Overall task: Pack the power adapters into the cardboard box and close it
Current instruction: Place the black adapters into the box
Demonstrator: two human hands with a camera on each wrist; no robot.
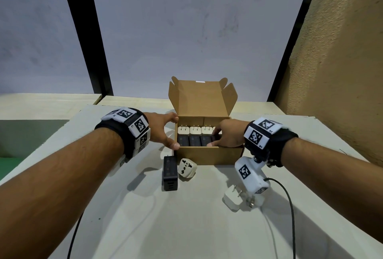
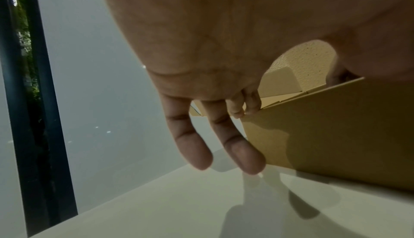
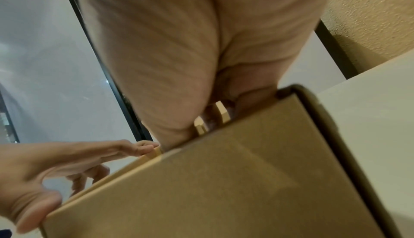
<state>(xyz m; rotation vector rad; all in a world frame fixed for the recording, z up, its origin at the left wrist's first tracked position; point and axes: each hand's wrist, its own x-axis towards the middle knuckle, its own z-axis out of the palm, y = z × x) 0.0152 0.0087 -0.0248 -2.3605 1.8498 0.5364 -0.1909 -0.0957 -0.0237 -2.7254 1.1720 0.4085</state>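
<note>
The cardboard box stands open on the table with its lid upright. Inside it are a back row of white adapters, prongs up, and a front row of black adapters. My left hand grips the box's left wall, thumb at the front corner, fingers at the back. My right hand reaches into the right end and pinches a dark adapter there. Brass prongs show between its thumb and fingers above the box wall. My left hand shows there too.
In front of the box lie a black adapter, a beige travel adapter and a white adapter with prongs up, partly under my right wrist camera. Cables trail over the white table. A rough wall stands on the right.
</note>
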